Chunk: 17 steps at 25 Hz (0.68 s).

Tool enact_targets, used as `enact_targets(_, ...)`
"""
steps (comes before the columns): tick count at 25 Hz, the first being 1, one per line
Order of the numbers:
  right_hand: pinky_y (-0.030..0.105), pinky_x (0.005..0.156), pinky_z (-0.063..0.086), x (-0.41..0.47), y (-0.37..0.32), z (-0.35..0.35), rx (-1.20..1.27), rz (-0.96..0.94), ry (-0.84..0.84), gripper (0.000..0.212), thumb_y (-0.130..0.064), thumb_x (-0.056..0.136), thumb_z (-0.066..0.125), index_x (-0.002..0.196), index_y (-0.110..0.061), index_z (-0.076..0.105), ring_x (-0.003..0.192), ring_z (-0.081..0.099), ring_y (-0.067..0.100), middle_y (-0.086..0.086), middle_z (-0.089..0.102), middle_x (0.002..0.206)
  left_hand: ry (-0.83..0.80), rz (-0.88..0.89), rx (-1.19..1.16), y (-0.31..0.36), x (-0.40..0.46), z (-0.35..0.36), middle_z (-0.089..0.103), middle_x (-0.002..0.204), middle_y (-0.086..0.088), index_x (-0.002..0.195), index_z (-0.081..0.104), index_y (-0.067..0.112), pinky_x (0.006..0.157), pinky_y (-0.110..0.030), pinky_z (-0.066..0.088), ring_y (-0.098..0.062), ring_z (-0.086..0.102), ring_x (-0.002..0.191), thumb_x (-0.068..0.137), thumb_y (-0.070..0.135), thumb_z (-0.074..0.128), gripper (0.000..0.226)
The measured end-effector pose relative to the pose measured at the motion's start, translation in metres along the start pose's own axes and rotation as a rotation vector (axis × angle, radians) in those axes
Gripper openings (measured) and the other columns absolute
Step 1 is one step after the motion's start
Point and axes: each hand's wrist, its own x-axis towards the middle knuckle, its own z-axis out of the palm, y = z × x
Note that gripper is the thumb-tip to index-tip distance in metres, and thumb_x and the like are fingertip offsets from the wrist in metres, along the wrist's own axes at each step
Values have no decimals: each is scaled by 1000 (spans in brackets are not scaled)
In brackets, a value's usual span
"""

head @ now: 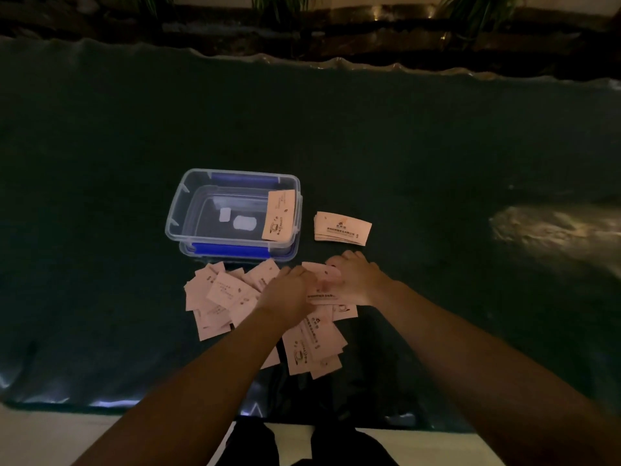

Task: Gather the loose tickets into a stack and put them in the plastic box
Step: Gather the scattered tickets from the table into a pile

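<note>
Dim scene, dark green desk (403, 146) seen from above. Both hands sit together on the loose tickets (221, 297), a messy pink pile spread near the desk's front edge, just in front of the box (174, 210).

Left hand (285, 292) palm down on the pile's middle, fingers curled over tickets; can't tell if it actually grips any. Right hand (356, 280) just beside it, fingers bent around a few tickets (324, 275) held between the two hands, thumb side touching the left fingertips.

Box: clear plastic, blue latches, open, lid apparently under it. One ticket (279, 215) leans against its right inner wall, tilted. Two small white patches on the box floor, unclear what.

Small neat stack (342, 227) lies on the desk right of the box, apart from it and beyond the right hand, not touching.

More tickets fan out under the forearms toward the front edge, overlapping, printed sides up. Bright glare patch far right on the desk.
</note>
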Motion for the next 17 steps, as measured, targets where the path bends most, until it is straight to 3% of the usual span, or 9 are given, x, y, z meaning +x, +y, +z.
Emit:
enact_targets(2, 58, 116, 37, -6, 6, 2, 4, 21, -15, 90, -63, 85, 74, 159, -26, 40, 145, 35, 31, 8, 42, 153, -29, 4, -10, 12, 11, -1, 55, 142, -6, 142, 51, 25, 110, -46, 46, -27, 55, 129, 91, 32, 72, 55)
enact_targets(5, 50, 111, 46, -8, 18, 13, 141, 53, 43, 80, -40, 84, 84, 153, -23, 46, 136, 46, 27, 6, 46, 146, 92, -29, -135, 15, 8, 6, 47, 150, -2, 146, 47, 25, 116, -44, 39, -24, 46, 137, 89, 35, 74, 63)
enact_targets(8, 35, 91, 55, -8, 24, 19, 410, 147, 87, 62, -23, 88, 84, 141, -21, 53, 112, 57, 17, 6, 51, 142, 200, -66, -178, 2, -11, 17, 42, 155, 0, 150, 43, 27, 116, -43, 39, -22, 39, 143, 90, 42, 72, 69)
enact_targets(10, 27, 72, 52, -8, 32, 22, 470, 192, 100, 57, -20, 91, 81, 139, -21, 51, 104, 59, 16, 7, 61, 140, 215, -138, -189, -6, -22, 23, 44, 155, 1, 150, 43, 29, 116, -45, 40, -23, 40, 143, 88, 47, 73, 72)
enact_targets(12, 26, 63, 49, -10, 42, 25, 529, 243, 180, 52, -19, 93, 79, 136, -20, 52, 100, 62, 17, 8, 66, 137, 204, -197, -169, -12, -32, 29, 43, 156, 0, 151, 42, 29, 116, -47, 39, -24, 39, 145, 85, 53, 72, 76)
enact_targets(17, 40, 87, 60, -25, 58, 34, 674, 470, 347, 52, -28, 97, 75, 143, -17, 53, 109, 64, 22, 9, 63, 139, 187, -270, -191, -14, -60, 44, 40, 156, -1, 151, 36, 28, 114, -45, 43, -24, 43, 141, 88, 57, 69, 76)
